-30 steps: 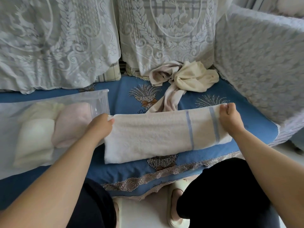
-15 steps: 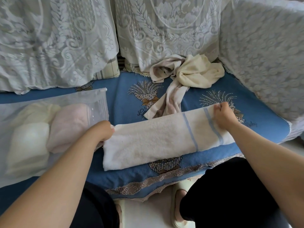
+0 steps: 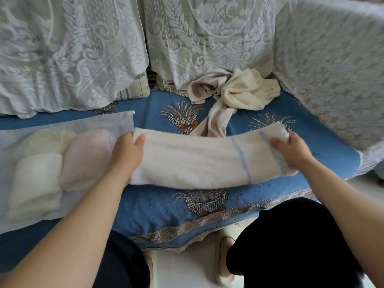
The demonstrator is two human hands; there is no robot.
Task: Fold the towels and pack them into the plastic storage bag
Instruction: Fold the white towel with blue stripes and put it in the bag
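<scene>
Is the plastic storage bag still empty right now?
No, the plastic storage bag already holds folded towels, seen through its side.

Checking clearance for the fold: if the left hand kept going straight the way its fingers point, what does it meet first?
Likely the plastic storage bag's open edge, just past the left hand gripping the white towel's end; depth is unclear.

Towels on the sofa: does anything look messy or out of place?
Yes. Two towels lie crumpled and tangled at the back of the blue seat, unfolded, unlike the striped towel both hands hold.
</scene>
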